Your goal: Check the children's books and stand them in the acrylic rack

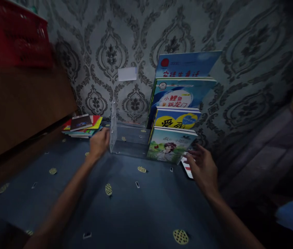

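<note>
Transparent rack (113, 131) with upright books (171, 148) at its right part, between both hands.
Left hand (99, 142) is curled at the rack's left end panel; whether it grips cannot be determined. Right hand (204, 169) is partly open, fingers bent, by the right edge of the books and a flat white-faced object (187, 166). Risk: an uneven pull or sideways push could tip the books leftward, where none brace them, or knock the object. A book pile (82, 122) crowds the left hand; the wall (142, 45) limits rearward travel; patterned cloth (125, 207) extends forward.
</note>
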The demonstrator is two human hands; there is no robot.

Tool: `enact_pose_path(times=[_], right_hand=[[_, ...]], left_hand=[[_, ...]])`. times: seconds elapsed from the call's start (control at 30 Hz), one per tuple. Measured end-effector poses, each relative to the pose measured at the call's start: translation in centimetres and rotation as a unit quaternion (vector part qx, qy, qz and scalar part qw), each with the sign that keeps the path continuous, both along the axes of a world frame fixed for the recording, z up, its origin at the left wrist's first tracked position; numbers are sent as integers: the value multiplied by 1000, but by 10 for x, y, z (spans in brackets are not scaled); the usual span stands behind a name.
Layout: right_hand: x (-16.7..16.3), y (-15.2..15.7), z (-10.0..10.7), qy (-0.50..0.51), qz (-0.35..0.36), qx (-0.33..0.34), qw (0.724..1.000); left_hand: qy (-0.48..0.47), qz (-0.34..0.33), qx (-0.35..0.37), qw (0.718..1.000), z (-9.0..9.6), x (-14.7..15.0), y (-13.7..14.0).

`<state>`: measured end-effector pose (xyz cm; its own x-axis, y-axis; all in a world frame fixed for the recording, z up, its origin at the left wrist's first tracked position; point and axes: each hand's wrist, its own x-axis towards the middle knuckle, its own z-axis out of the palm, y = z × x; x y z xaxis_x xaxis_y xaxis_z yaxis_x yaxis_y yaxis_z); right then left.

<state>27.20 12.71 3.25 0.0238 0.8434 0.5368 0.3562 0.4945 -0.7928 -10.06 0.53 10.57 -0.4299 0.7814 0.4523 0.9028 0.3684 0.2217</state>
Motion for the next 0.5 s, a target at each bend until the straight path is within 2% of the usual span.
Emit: enact_pose_path(times=[0.03,0.1,0.23,0.37,0.5], right_hand=[[1,-7,-2,5,5,-3,1000],[0,-22,-9,7,19,-14,1000],[-11,-47,-28,8,43,-46,998],[-19,-61,-48,-2,69,-67,995],[-17,-67,-60,-50,115,-79,989]], left_hand=[[11,49,8,999,3,-25,-1],[44,105,-35,993,8,-73,1],[33,120,-84,989,11,-140,11],[39,120,-190,974,2,-175,20],[50,104,-211,971,-4,-192,23]])
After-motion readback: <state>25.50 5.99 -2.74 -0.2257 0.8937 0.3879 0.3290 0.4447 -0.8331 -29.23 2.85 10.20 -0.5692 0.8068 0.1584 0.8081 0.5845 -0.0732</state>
